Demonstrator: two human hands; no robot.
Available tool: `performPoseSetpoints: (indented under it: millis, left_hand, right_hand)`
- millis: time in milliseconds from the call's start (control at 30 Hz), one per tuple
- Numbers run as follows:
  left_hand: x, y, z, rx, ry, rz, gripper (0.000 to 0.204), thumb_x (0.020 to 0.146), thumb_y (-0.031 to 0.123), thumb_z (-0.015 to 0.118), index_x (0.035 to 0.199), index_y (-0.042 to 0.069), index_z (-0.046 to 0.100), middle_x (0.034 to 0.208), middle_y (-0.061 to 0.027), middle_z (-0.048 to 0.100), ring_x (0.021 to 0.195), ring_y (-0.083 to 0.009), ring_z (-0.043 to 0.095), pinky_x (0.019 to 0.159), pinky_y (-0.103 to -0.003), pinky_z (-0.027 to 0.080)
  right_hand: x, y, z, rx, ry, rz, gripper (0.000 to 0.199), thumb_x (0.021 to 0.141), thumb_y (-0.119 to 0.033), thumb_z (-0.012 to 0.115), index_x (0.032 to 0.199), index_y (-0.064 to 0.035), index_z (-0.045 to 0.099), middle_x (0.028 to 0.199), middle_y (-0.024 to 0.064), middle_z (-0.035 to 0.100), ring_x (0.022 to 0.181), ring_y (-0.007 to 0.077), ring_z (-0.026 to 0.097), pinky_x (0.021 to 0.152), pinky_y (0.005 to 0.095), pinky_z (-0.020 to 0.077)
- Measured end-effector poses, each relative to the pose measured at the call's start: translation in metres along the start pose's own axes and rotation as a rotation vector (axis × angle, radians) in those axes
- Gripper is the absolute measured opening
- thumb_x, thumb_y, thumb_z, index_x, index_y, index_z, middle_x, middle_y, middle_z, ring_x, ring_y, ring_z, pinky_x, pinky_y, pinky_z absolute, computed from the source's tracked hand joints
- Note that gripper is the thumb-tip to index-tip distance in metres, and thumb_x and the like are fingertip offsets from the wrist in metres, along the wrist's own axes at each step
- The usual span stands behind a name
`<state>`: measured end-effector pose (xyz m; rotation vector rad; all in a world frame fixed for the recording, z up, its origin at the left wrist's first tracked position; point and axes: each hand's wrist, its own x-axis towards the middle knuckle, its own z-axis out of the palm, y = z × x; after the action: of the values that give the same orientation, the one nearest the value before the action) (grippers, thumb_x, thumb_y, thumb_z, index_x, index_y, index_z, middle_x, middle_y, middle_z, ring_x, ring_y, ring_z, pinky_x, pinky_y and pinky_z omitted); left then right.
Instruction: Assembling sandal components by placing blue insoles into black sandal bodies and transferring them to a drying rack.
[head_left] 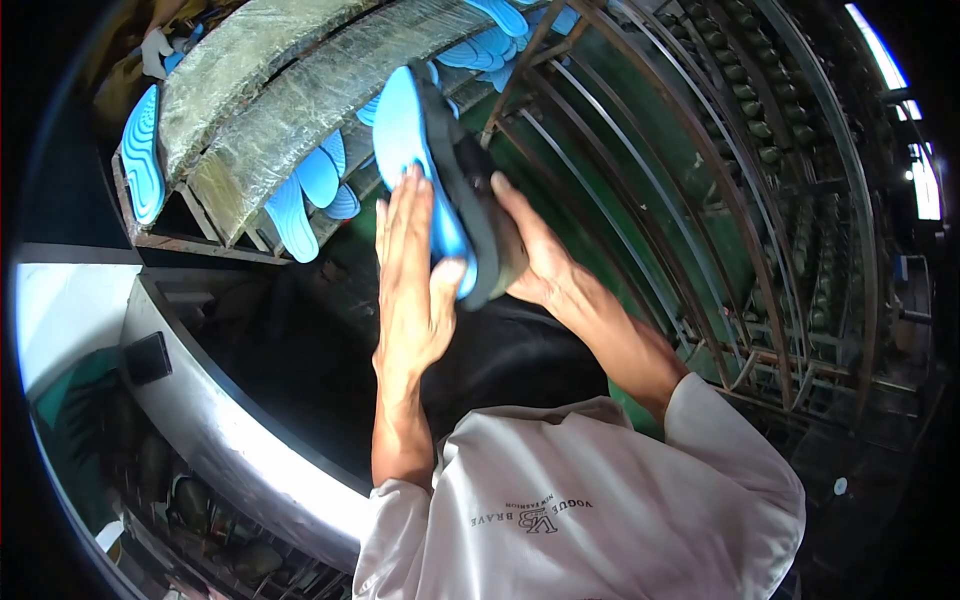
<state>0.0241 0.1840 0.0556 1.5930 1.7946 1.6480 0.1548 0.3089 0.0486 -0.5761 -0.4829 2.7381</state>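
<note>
Head view shows a shoe with a blue sole (420,150) and dark upper (478,215) raised between both hands, sole turned leftward, seemingly so the sole can be pressed against the upper. Left hand (410,275) lies flat and open on the sole; right hand (535,250) cups the upper. Behind, more blue soles (305,190) lean in a metal rack (640,190).

The blue sole (412,150) looks like smooth, soft foam with a matt face, and the dark shoe (478,200) on its right looks matt too. The rack (700,190) on the right is thin, dull, rusty metal. The curved rail (215,420) near left is shiny metal. The sleeves (600,500) are white cloth.
</note>
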Motion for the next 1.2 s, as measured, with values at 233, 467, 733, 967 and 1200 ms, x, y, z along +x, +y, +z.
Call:
performPoseSetpoints:
  millis: [233,467,733,967,1200]
  left_hand:
    - [0.017,-0.007,-0.004,0.146,0.151,0.09,0.073,0.112,0.05,0.044,0.161,-0.003,0.04,0.169,-0.0263,0.035,0.16,-0.0414,0.028,0.13,-0.049,0.021]
    - [0.028,0.003,-0.033,0.121,0.285,0.012,0.067,0.111,0.038,0.051,0.162,-0.003,0.039,0.169,-0.021,0.039,0.152,-0.0365,0.039,0.127,-0.044,0.023]
    - [0.025,0.009,-0.042,-0.173,0.19,-0.238,0.071,0.097,0.016,0.076,0.159,0.001,0.045,0.161,-0.0187,0.047,0.138,-0.03,0.056,0.115,-0.044,0.046]
    - [-0.048,0.056,-0.03,0.004,0.091,-0.449,0.115,0.081,0.018,0.091,0.169,0.007,0.019,0.165,-0.0303,0.026,0.15,-0.0438,0.042,0.116,-0.049,0.046]
    - [-0.103,0.092,-0.132,-0.489,0.79,-0.723,0.116,0.079,0.02,0.085,0.171,0.009,0.015,0.146,-0.022,0.053,0.132,-0.0282,0.057,0.108,-0.042,0.051]
  right_hand:
    - [-0.007,0.001,-0.012,-0.276,-0.022,-0.067,0.077,0.098,-0.045,0.076,0.154,-0.0012,0.046,0.145,0.0156,0.062,0.131,0.0281,0.064,0.107,0.049,0.0563]
    - [-0.018,-0.026,-0.03,-0.679,-0.171,-0.104,0.12,0.071,-0.051,0.098,0.16,0.0017,0.037,0.147,0.0141,0.06,0.135,0.0269,0.059,0.114,0.0433,0.05]
    - [-0.024,-0.045,-0.048,-0.566,-0.057,0.006,0.113,0.073,-0.053,0.095,0.158,0.0,0.041,0.142,0.0158,0.065,0.126,0.0257,0.068,0.102,0.0427,0.0608]
    - [-0.009,0.014,0.004,-0.686,-0.208,-0.21,0.09,0.09,-0.05,0.079,0.156,0.0009,0.046,0.165,0.0196,0.039,0.149,0.0309,0.045,0.12,0.0466,0.0419]
    - [-0.023,0.102,0.093,-1.18,-0.708,-0.42,0.059,0.097,-0.031,0.076,0.143,0.0027,0.063,0.161,0.028,0.046,0.15,0.0412,0.045,0.124,0.0522,0.0339]
